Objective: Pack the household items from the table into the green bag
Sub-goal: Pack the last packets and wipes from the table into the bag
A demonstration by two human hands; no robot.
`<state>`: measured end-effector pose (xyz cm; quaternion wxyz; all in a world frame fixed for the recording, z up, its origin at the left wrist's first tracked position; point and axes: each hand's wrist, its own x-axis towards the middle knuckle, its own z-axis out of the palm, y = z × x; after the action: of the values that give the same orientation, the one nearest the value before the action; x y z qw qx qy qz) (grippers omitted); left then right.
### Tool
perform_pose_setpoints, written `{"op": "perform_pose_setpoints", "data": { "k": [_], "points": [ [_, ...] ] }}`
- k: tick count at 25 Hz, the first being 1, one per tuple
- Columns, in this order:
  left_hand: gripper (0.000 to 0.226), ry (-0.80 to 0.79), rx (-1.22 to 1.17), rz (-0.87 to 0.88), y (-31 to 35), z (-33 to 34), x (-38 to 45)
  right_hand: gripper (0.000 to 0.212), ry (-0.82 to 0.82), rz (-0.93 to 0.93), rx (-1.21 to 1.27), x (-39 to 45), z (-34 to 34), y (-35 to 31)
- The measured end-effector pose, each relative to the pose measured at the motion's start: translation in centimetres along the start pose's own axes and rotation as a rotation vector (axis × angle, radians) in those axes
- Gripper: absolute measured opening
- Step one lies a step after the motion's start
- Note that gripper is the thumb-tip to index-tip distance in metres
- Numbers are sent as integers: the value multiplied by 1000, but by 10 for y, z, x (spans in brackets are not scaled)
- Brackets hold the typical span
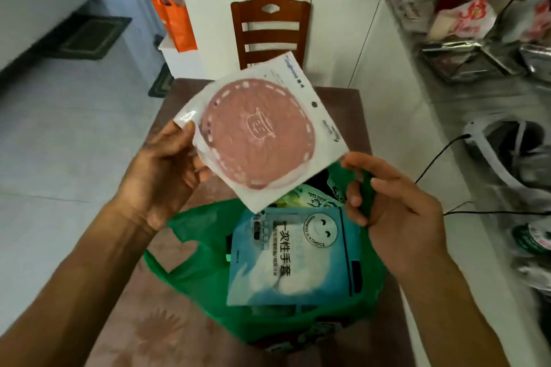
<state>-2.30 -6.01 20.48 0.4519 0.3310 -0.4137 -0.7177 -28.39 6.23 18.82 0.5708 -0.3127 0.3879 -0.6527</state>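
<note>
Holding a pink round mat (256, 140) in clear packaging, left hand (162, 170) grip closed on it, right hand (396, 205) pinching green bag (205, 280) rim.

the pink mat packet (258, 140) covers the far side of the green bag (205, 265) and most of a green-white packet (310, 198) inside it. the blue glove pack (293, 259) hides the things under it. both forearms are cut by the lower edge. small print on the packets is too blurred to read.
</note>
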Motion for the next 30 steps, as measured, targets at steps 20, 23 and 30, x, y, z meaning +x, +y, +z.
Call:
{"op": "perform_pose_setpoints", "data": {
  "k": [20, 23, 30],
  "points": [
    [74, 527, 1463, -212, -83, -79, -43, 27, 192, 15, -251, -1, -13, -36],
    [31, 430, 376, -526, -59, -87, -42, 21, 218, 55, -346, 14, 3, -36],
    [30, 229, 176, 182, 60, 11, 5, 28, 227, -173, -167, 52, 42, -84]
  ]
}}
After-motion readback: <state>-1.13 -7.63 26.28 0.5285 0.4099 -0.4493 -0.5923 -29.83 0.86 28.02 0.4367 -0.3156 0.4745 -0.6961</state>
